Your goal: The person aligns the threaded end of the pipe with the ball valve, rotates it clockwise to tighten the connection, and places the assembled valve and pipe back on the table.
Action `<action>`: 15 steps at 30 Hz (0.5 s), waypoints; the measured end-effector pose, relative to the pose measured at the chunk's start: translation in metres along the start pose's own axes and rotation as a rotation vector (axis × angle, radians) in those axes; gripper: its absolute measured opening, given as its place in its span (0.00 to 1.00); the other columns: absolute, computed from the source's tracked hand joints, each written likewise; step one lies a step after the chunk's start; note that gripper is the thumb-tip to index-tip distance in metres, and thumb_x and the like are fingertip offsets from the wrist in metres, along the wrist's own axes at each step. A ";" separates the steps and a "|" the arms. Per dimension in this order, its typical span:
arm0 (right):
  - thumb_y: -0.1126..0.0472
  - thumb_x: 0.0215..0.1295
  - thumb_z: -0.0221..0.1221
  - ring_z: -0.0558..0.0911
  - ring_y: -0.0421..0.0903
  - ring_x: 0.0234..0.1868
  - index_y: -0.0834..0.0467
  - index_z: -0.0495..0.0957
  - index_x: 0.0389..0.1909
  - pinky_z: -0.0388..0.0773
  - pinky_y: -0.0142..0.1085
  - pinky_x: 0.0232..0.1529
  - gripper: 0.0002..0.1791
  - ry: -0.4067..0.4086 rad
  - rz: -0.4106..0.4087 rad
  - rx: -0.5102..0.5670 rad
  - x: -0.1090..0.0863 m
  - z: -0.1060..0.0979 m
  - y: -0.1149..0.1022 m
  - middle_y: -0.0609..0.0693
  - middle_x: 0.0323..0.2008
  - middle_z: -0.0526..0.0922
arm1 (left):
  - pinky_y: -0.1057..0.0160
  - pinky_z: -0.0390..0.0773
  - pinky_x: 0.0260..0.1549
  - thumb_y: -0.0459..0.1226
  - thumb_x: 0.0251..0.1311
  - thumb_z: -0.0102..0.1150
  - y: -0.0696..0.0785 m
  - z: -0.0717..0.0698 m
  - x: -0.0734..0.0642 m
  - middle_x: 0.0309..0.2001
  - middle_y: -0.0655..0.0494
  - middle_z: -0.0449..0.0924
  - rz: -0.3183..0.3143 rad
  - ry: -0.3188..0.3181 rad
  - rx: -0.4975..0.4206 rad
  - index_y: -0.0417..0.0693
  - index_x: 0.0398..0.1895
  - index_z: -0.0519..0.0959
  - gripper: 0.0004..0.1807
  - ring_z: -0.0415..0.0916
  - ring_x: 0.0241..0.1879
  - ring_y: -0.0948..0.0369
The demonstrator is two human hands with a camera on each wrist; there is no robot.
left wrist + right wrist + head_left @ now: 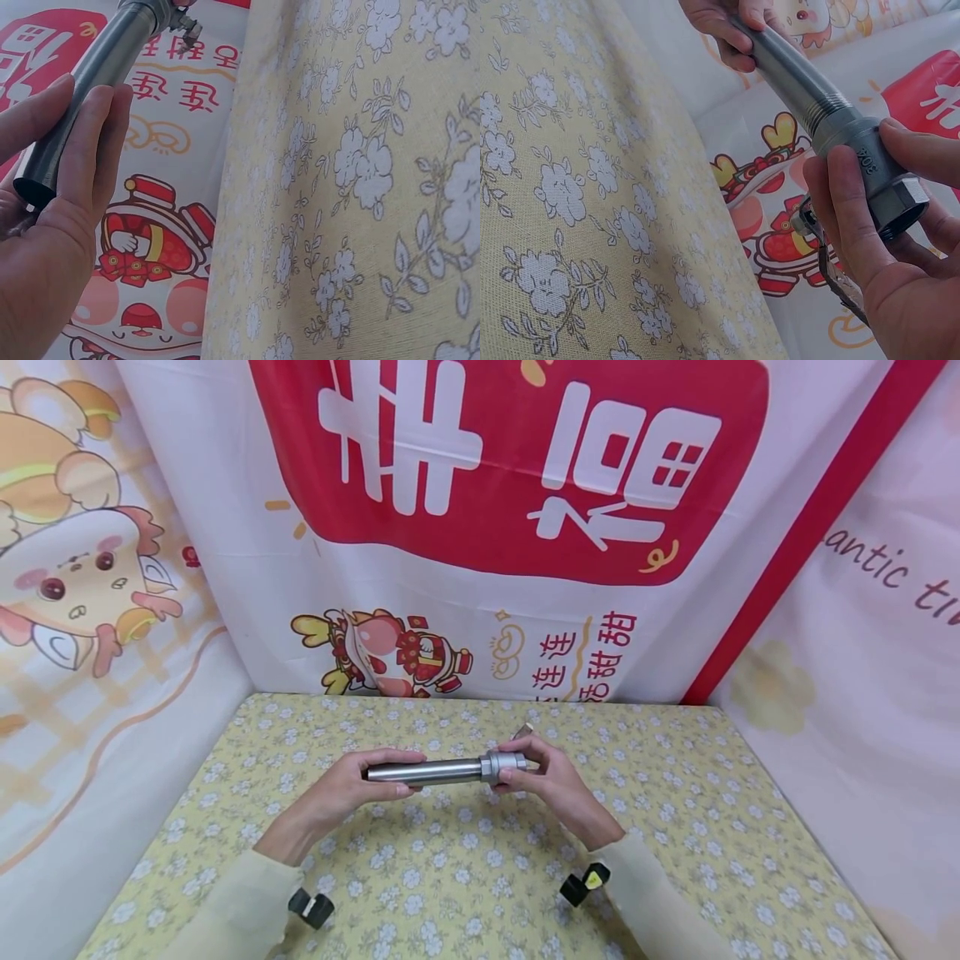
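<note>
A smooth steel pipe (442,772) is held level above the table. The left hand (366,777) grips its left end, thumb on one side and fingers along the other, as the left wrist view shows. At the pipe's right end sits a metal ball valve (866,165) marked 304, with a hex end and a dark open bore. The right hand (536,768) pinches the valve body between thumb and fingers. A flat lever handle (829,270) sticks out from the valve's side. Some thread (826,111) shows on the pipe where it meets the valve.
A yellow floral cloth (450,877) covers the table. Printed white curtains (465,568) with red panels and cartoon figures hang behind and on both sides. Black camera straps (311,908) sit on both sleeved wrists.
</note>
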State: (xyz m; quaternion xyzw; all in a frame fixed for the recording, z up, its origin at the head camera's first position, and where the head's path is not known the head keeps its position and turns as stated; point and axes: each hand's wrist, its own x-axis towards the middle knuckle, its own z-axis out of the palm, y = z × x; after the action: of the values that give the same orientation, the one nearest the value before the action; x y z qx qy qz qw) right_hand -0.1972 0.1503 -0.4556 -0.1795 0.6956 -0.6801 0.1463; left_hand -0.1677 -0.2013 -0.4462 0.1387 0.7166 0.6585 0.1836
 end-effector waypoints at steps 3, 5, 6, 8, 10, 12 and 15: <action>0.60 0.74 0.71 0.93 0.54 0.48 0.59 0.79 0.68 0.89 0.51 0.58 0.25 0.000 0.001 0.001 0.000 0.000 0.000 0.61 0.64 0.78 | 0.57 0.86 0.59 0.35 0.70 0.72 0.001 0.000 0.000 0.71 0.36 0.78 0.002 0.001 0.001 0.43 0.75 0.78 0.30 0.87 0.60 0.47; 0.60 0.74 0.71 0.93 0.54 0.47 0.59 0.79 0.68 0.89 0.50 0.58 0.25 0.000 0.002 0.002 0.000 0.000 -0.001 0.61 0.64 0.78 | 0.56 0.86 0.60 0.36 0.70 0.73 0.001 0.000 -0.001 0.71 0.37 0.79 0.000 0.000 0.002 0.43 0.74 0.78 0.30 0.87 0.61 0.46; 0.60 0.74 0.71 0.93 0.54 0.47 0.59 0.79 0.68 0.89 0.49 0.57 0.25 -0.002 0.000 0.002 0.000 0.000 -0.001 0.62 0.64 0.78 | 0.55 0.86 0.60 0.36 0.70 0.73 0.001 0.000 -0.001 0.71 0.37 0.79 -0.002 -0.001 0.003 0.43 0.75 0.78 0.30 0.87 0.61 0.45; 0.60 0.74 0.71 0.93 0.54 0.47 0.60 0.78 0.68 0.89 0.49 0.57 0.25 -0.007 -0.003 0.003 0.000 0.000 -0.001 0.62 0.64 0.79 | 0.54 0.85 0.61 0.37 0.70 0.73 0.001 0.000 -0.001 0.71 0.38 0.79 -0.008 -0.002 0.004 0.44 0.75 0.78 0.31 0.86 0.62 0.46; 0.60 0.75 0.70 0.93 0.54 0.47 0.60 0.78 0.68 0.89 0.49 0.57 0.25 -0.010 -0.005 0.003 0.000 0.000 -0.001 0.63 0.65 0.79 | 0.54 0.85 0.62 0.37 0.70 0.73 0.001 -0.001 -0.001 0.72 0.38 0.78 -0.012 -0.003 0.006 0.44 0.75 0.78 0.31 0.87 0.61 0.48; 0.60 0.75 0.70 0.93 0.54 0.47 0.60 0.78 0.68 0.89 0.49 0.57 0.25 -0.012 -0.005 0.002 0.000 0.000 0.000 0.63 0.65 0.78 | 0.55 0.85 0.62 0.37 0.71 0.73 0.001 -0.001 -0.001 0.72 0.38 0.79 -0.015 -0.004 0.006 0.44 0.75 0.78 0.31 0.87 0.61 0.50; 0.60 0.75 0.70 0.93 0.54 0.47 0.60 0.78 0.68 0.89 0.49 0.57 0.25 -0.010 0.002 0.000 0.000 0.000 0.000 0.63 0.66 0.78 | 0.54 0.84 0.62 0.38 0.71 0.72 0.001 -0.001 -0.001 0.71 0.38 0.80 -0.018 -0.005 0.005 0.44 0.75 0.78 0.30 0.88 0.60 0.51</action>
State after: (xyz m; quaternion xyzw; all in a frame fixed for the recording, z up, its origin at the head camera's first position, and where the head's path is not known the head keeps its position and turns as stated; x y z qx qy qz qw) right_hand -0.1973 0.1507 -0.4555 -0.1822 0.6950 -0.6791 0.1507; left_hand -0.1670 -0.2030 -0.4447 0.1343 0.7189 0.6547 0.1912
